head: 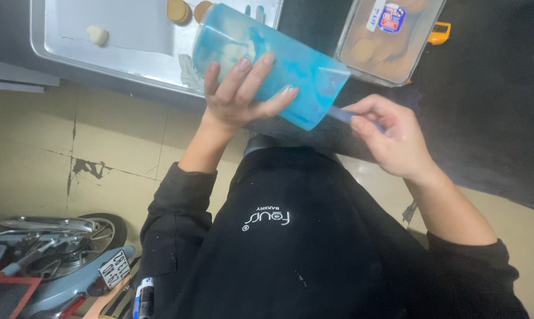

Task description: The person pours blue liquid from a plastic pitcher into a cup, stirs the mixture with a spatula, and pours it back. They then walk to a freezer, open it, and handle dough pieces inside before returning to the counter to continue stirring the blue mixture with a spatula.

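At the top centre of the frame the left hand (240,94) wraps its fingers over a translucent blue plastic scoop (267,59), gripping its body. The right hand (391,136), right of centre, pinches the scoop's handle (339,114) (only a short stub shows). Behind, at upper left, a metal tray (72,56) holds a dough lump (97,34) and round biscuits (178,10); a clear plastic box (391,38) sits on the counter at upper right.

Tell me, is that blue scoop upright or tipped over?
Tipped. The blue scoop lies slanted on its side, the left hand gripping its body, the right hand pinching its handle. Whether it holds anything: cannot tell.
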Motion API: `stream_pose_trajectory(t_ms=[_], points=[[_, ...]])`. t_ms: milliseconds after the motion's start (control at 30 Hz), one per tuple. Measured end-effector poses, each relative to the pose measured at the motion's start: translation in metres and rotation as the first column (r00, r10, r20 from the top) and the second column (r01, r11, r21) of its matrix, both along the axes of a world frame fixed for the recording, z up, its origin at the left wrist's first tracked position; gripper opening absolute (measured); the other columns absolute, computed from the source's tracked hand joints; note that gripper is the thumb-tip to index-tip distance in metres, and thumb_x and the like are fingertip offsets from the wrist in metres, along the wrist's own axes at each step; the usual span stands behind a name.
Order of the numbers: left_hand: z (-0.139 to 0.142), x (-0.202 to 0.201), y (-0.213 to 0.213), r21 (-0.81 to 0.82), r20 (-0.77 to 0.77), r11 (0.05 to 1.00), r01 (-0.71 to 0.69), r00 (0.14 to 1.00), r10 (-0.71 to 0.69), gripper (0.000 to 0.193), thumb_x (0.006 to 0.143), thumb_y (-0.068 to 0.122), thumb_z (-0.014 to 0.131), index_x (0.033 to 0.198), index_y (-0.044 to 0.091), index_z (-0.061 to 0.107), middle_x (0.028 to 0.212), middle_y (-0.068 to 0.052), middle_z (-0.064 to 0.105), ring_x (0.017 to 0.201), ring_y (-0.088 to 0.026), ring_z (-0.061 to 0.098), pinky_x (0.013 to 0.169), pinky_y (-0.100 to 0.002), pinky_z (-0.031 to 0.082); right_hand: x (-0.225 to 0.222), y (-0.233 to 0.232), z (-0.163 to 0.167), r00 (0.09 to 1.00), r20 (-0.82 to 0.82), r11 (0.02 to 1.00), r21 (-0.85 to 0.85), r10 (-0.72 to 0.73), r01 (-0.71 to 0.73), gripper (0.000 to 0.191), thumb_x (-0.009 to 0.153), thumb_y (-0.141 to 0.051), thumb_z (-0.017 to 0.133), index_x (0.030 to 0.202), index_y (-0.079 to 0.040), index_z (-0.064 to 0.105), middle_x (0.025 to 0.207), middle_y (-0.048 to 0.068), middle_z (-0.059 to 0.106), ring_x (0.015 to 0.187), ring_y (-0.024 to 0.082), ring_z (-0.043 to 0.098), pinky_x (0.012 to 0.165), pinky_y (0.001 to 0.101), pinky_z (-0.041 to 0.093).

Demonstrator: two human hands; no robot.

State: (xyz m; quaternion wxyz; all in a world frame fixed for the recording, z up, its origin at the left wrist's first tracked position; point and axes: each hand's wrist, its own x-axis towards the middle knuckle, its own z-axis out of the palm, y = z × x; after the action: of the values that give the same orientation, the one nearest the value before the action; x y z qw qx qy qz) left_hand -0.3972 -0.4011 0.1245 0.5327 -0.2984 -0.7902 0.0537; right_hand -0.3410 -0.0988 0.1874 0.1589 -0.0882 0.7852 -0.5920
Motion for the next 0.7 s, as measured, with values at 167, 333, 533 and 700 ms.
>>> stream_pose_trajectory(t_ms=[167,333,533,700], points=[[0.02,0.005,0.01,-0.055,-0.079,0.997,0.055,0.995,-0.06,0.062,0.101,0.048,0.061,0.155,0.034,0.034,0.153,-0.005,0.048,0.149,-0.03,0.024,0.125,-0.053,0.016,0.008,-0.005,-0.004,0.856,-0.512,0.918,0.369,0.071,0.145,0.014,0.099,-0.003,0.069,0.113,-0.001,0.069,0.092,0.015,0.071,0.078,0.019,0.066,0.071,0.0298,0.051],[0.033,0.008,0.013,-0.165,-0.217,0.984,0.067,0.971,-0.102,0.065,0.101,0.042,0.064,0.154,0.026,0.032,0.153,-0.006,0.045,0.151,-0.034,0.021,0.126,-0.055,0.013,0.02,-0.006,-0.002,0.938,-0.301,0.981,0.142,0.17,-0.132,0.017,0.099,-0.005,0.063,0.116,-0.004,0.068,0.098,0.008,0.073,0.087,0.013,0.07,0.077,0.0304,0.054],[0.037,0.003,0.015,-0.179,-0.3,0.978,0.107,0.941,-0.158,0.071,0.095,0.042,0.066,0.155,0.027,0.031,0.153,-0.003,0.044,0.149,-0.034,0.023,0.125,-0.055,0.014,0.031,0.006,-0.004,0.862,0.47,0.908,-0.418,0.19,0.027,0.014,0.102,-0.01,0.06,0.114,-0.003,0.062,0.073,0.0,0.051,0.057,0.006,0.041,0.046,0.021,0.031],[0.03,0.007,0.012,-0.156,-0.273,0.983,0.097,0.952,-0.137,0.073,0.096,0.039,0.068,0.156,0.028,0.029,0.156,-0.005,0.043,0.148,-0.035,0.022,0.125,-0.056,0.013,0.031,0.017,-0.008,0.698,0.644,0.721,-0.639,0.311,0.268,0.022,0.102,-0.015,0.057,0.119,-0.001,0.059,0.067,-0.001,0.047,0.051,0.004,0.036,0.042,0.0189,0.027]])
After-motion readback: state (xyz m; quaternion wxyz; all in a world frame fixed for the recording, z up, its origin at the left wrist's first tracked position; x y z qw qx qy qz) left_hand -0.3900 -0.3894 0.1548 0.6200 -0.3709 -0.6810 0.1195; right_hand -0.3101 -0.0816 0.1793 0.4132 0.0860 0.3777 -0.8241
